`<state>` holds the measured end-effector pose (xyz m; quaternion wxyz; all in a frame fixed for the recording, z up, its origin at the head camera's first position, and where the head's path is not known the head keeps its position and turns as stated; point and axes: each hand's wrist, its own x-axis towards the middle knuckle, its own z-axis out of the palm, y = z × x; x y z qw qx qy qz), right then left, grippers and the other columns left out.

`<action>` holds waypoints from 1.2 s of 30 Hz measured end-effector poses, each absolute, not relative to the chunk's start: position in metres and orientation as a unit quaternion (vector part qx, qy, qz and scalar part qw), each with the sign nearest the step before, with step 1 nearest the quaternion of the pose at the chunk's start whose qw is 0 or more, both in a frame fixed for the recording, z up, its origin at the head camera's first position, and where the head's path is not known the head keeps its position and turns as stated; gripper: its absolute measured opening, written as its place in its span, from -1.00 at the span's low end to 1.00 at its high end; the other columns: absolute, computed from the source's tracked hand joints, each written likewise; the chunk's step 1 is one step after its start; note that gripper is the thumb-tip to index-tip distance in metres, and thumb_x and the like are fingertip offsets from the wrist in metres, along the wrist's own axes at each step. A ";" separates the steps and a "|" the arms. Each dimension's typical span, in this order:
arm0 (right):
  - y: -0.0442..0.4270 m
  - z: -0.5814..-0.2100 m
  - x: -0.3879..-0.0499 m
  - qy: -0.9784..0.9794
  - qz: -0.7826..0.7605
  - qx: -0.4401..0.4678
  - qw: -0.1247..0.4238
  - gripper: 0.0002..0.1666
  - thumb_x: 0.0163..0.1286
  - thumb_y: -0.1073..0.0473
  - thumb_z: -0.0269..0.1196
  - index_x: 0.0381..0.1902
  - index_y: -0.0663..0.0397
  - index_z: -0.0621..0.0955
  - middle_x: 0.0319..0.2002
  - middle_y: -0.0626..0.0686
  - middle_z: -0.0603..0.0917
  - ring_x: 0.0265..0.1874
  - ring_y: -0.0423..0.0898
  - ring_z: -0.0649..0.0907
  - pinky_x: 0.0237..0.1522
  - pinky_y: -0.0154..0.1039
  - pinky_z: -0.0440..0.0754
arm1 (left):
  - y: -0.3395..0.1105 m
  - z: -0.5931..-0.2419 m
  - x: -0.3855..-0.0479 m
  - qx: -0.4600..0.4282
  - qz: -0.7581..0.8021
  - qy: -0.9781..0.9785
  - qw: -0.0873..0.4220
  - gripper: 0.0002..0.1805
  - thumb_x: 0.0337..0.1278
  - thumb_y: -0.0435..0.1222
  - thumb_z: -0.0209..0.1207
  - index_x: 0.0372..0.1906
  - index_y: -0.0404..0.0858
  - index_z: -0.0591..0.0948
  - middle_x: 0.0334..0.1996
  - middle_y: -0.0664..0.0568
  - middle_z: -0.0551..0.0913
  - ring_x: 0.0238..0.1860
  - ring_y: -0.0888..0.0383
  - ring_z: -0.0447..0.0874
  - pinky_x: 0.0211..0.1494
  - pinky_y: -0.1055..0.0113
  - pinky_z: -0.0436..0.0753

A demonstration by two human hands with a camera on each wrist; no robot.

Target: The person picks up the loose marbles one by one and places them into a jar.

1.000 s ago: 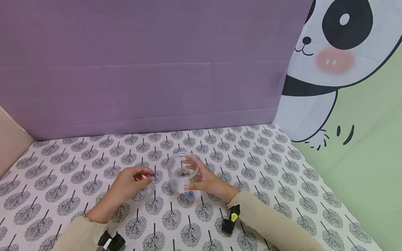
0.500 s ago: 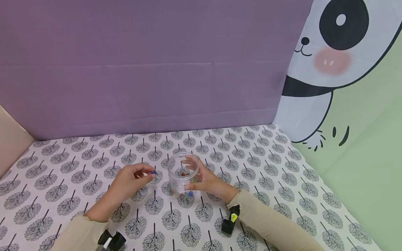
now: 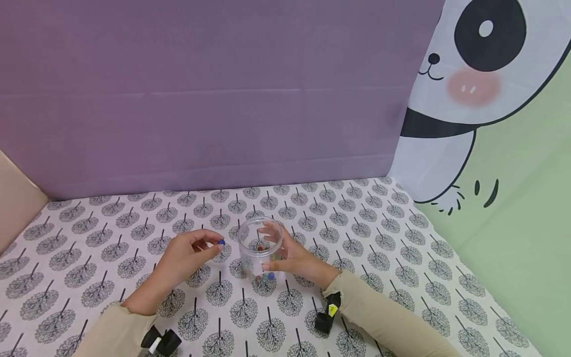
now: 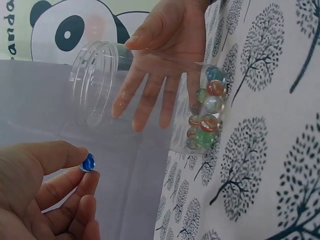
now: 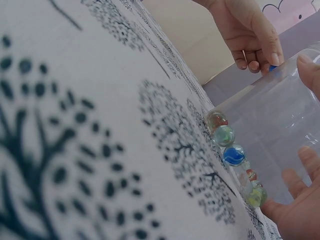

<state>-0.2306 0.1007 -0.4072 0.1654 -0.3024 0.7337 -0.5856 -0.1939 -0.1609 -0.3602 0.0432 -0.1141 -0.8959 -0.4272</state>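
My left hand (image 3: 187,255) pinches a blue glass marble (image 4: 88,162) between thumb and forefinger, to the left of a clear plastic jar (image 3: 250,248). The jar stands upright on the cloth with its mouth uncovered. My right hand (image 3: 294,255) holds it from the right, thumb on the near side and fingers spread along the far side. In the left wrist view those fingers show through the clear wall. Several marbles (image 4: 209,122) in green, orange, blue and clear glass lie on the jar's bottom. The pinched marble is apart from the jar.
A white cloth (image 3: 250,337) printed with dark trees covers the table. Behind it hangs a purple backdrop (image 3: 200,124), and a green one with a panda (image 3: 446,163) stands at the right. Each wrist wears a black camera mount (image 3: 324,317).
My left hand has shifted slightly to the right with the blue marble, its fingertips turning a little. The right hand and the jar have stayed put.
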 end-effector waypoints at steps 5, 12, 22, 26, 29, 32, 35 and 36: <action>0.101 -0.407 -0.231 0.735 -0.584 -0.299 0.168 0.07 0.15 0.17 0.37 0.45 -0.25 0.00 0.41 -0.09 0.18 0.37 -0.04 0.23 0.30 -0.07 0.26 | -0.157 -0.357 -0.193 -0.116 -0.429 -0.894 0.048 -0.78 0.06 -0.33 0.28 -0.15 -0.25 0.68 -0.42 0.04 0.65 -0.40 0.16 0.52 -0.39 0.38 0.52; 0.101 -0.408 -0.231 0.737 -0.583 -0.300 0.163 0.05 0.14 0.17 0.38 0.41 -0.43 0.03 0.40 -0.10 0.19 0.37 -0.03 0.23 0.30 -0.08 0.28 | -0.153 -0.354 -0.193 -0.115 -0.438 -0.890 0.051 -0.80 0.06 -0.34 0.27 -0.17 -0.24 0.68 -0.37 0.02 0.66 -0.37 0.14 0.51 -0.39 0.38 0.52; 0.100 -0.408 -0.231 0.733 -0.588 -0.299 0.166 0.05 0.14 0.19 0.37 0.42 -0.41 0.03 0.41 -0.08 0.18 0.37 0.00 0.23 0.30 -0.06 0.27 | -0.149 -0.350 -0.192 -0.124 -0.447 -0.884 0.061 -0.80 0.08 -0.33 0.27 -0.15 -0.24 0.67 -0.30 0.03 0.68 -0.32 0.13 0.52 -0.34 0.37 0.54; 0.100 -0.408 -0.231 0.731 -0.589 -0.302 0.165 0.06 0.14 0.19 0.37 0.44 -0.32 0.01 0.41 -0.05 0.17 0.37 0.02 0.22 0.30 -0.06 0.27 | -0.147 -0.349 -0.192 -0.131 -0.447 -0.882 0.067 -0.81 0.09 -0.32 0.26 -0.16 -0.25 0.68 -0.31 0.03 0.68 -0.32 0.13 0.53 -0.32 0.37 0.54; 0.100 -0.409 -0.232 0.730 -0.589 -0.305 0.165 0.07 0.13 0.18 0.38 0.45 -0.28 0.00 0.41 -0.03 0.17 0.37 0.04 0.22 0.29 -0.07 0.29 | -0.146 -0.348 -0.192 -0.132 -0.449 -0.881 0.070 -0.81 0.10 -0.32 0.26 -0.15 -0.25 0.68 -0.32 0.03 0.68 -0.33 0.13 0.53 -0.33 0.36 0.54; 0.100 -0.411 -0.233 0.729 -0.590 -0.307 0.164 0.07 0.13 0.15 0.38 0.44 -0.33 0.01 0.41 -0.03 0.17 0.37 0.04 0.22 0.29 -0.09 0.29 | -0.146 -0.346 -0.191 -0.125 -0.450 -0.881 0.068 -0.80 0.11 -0.31 0.26 -0.15 -0.24 0.68 -0.32 0.02 0.68 -0.33 0.13 0.52 -0.34 0.36 0.54; 0.100 -0.411 -0.233 0.729 -0.589 -0.309 0.161 0.07 0.12 0.15 0.39 0.44 -0.31 0.01 0.41 -0.03 0.17 0.37 0.04 0.22 0.29 -0.10 0.29 | -0.145 -0.345 -0.191 -0.122 -0.450 -0.882 0.070 -0.79 0.11 -0.31 0.26 -0.13 -0.24 0.67 -0.32 0.01 0.67 -0.32 0.13 0.52 -0.34 0.36 0.54; 0.100 -0.411 -0.234 0.730 -0.588 -0.308 0.161 0.08 0.12 0.14 0.39 0.44 -0.30 0.01 0.41 -0.03 0.17 0.37 0.04 0.22 0.29 -0.10 0.29 | -0.145 -0.345 -0.191 -0.122 -0.452 -0.881 0.070 -0.79 0.11 -0.31 0.25 -0.13 -0.24 0.67 -0.32 0.00 0.67 -0.32 0.13 0.52 -0.34 0.36 0.54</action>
